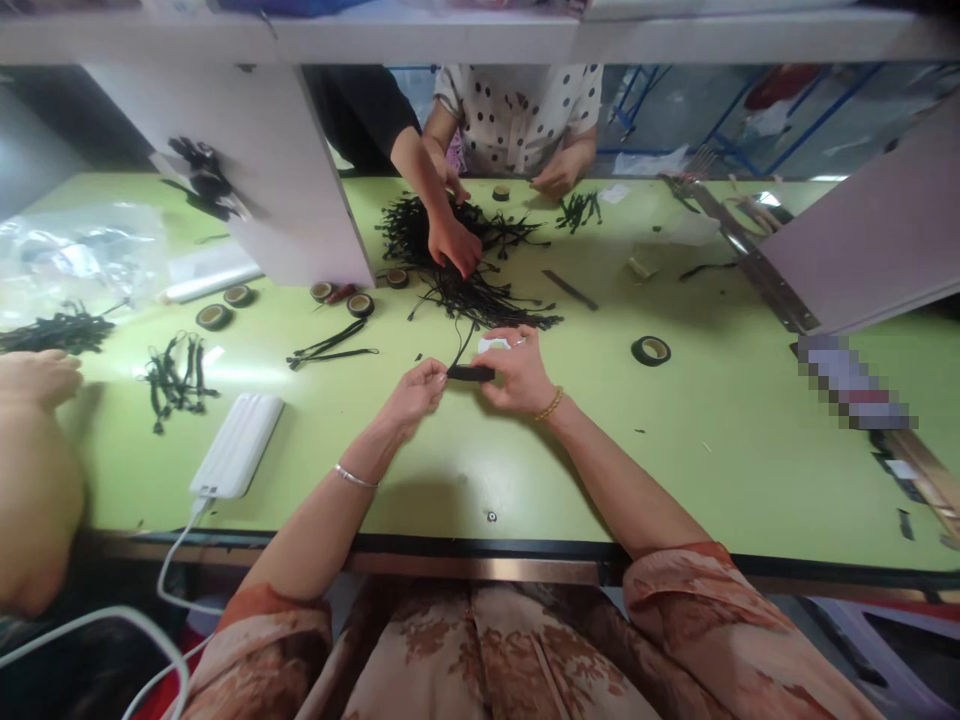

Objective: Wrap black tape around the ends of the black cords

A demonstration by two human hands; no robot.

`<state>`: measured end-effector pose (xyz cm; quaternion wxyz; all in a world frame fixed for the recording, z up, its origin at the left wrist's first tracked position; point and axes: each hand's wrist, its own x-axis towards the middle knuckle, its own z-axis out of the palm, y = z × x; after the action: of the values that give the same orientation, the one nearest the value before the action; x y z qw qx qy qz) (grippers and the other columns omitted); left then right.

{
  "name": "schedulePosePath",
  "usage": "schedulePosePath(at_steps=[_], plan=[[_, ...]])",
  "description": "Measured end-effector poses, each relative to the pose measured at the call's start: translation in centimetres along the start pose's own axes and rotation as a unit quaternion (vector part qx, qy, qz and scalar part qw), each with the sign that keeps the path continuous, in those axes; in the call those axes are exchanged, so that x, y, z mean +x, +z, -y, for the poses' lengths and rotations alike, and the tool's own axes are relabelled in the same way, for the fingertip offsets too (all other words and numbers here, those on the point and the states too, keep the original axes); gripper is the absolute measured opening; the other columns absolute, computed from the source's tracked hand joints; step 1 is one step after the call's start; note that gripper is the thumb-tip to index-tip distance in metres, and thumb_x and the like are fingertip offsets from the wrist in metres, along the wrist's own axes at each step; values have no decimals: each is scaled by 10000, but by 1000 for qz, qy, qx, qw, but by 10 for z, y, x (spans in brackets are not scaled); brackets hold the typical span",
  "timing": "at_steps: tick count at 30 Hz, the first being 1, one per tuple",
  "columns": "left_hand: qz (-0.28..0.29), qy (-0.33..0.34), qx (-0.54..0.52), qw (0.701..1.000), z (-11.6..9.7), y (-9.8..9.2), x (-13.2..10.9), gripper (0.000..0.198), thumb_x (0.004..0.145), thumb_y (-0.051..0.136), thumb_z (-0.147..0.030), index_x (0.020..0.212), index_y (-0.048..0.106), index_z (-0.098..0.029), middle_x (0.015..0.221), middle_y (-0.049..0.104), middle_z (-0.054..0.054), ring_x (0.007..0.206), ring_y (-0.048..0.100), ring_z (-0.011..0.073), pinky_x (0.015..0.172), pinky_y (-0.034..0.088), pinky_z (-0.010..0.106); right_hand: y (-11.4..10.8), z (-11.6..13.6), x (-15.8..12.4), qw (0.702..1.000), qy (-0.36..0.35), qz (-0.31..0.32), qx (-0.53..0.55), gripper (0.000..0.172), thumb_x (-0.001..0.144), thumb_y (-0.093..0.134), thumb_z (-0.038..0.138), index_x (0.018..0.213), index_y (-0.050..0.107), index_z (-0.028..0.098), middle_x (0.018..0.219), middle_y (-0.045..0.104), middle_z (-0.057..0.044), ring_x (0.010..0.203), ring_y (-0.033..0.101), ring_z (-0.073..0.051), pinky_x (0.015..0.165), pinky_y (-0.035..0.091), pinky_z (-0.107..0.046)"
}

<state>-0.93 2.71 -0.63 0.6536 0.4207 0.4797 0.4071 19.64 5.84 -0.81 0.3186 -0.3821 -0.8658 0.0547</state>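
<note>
A green table [750, 450] is spread beneath the fingers, and a pile of black cords [480, 295] is heaped just beyond them, where a co-worker's hand [454, 243] is pressed into the heap. A white power bank [238, 445] is laid well to the left of the fingers (its cable is run off the near edge). The left hand [412, 395] and the right hand [521, 375] are held close together, fingertips facing. A tape roll [650, 350] is set apart, to the right of the right fingers. A short black strip [471, 373] is clamped between both hands, with each end pinched by thumb and fingers.
</note>
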Motion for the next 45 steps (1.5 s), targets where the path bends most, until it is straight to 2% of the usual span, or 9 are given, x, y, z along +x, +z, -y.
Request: schedulePosePath(at_steps=[7,14,17,22,27,32,38,42,45], plan=[[-69,82,86,991,1,7,-1,273,770,661,-354,713,452,-189,552,349,-84,491,264,58,481,196,208,4,6,1,999,20,19,-17,242,693,610,236,912,708,201,796,700,-61,920,524,-265,821,276,-418],[-125,217,304,919,0,2,-4,226,844,540,-321,675,475,-185,586,387,-53,565,341,93,564,289,241,-1,8,2,990,28,42,131,233,702,667,299,908,680,193,848,685,-56,892,561,-241,842,361,-403],[-133,242,346,897,-1,-2,-5,223,866,511,-324,691,504,-187,585,421,-44,565,375,102,573,314,245,-4,-2,3,929,89,89,348,280,772,643,383,985,634,201,926,704,-59,873,614,-206,786,434,-354],[-80,316,464,823,-6,-5,-10,229,892,490,-315,721,577,-190,687,555,19,649,475,134,637,335,273,-17,-20,10,790,342,-88,502,281,841,558,475,796,592,200,688,677,-25,576,541,-122,489,344,-238],[23,318,524,790,-10,5,-18,283,909,481,-361,697,580,-202,682,545,57,655,442,156,598,251,295,-37,-19,14,789,342,88,502,306,809,653,456,772,655,151,604,683,-35,511,537,-97,425,290,-205],[75,323,534,778,-14,10,-23,306,910,498,-378,668,571,-206,650,481,47,618,366,153,578,174,314,-47,-33,5,710,328,187,595,482,790,643,593,861,678,118,628,717,-88,570,671,-181,456,452,-229],[88,340,547,760,-12,9,-21,292,904,506,-317,641,562,-203,625,446,36,596,309,149,580,131,333,-45,-32,-1,678,220,333,617,547,760,739,508,1113,655,98,614,714,-31,436,621,-127,392,434,-191],[79,351,549,755,-10,8,-20,281,895,502,-284,631,551,-202,619,445,35,594,308,148,579,134,334,-35,-14,3,672,201,338,627,542,774,742,490,1149,635,113,862,765,-100,601,696,-141,491,502,-200],[68,345,551,756,-11,7,-20,270,890,489,-284,640,547,-203,606,430,33,588,315,150,575,134,338,-25,-4,7,689,236,301,615,538,762,751,488,1139,641,120,785,755,-80,625,695,-150,519,501,-209]])
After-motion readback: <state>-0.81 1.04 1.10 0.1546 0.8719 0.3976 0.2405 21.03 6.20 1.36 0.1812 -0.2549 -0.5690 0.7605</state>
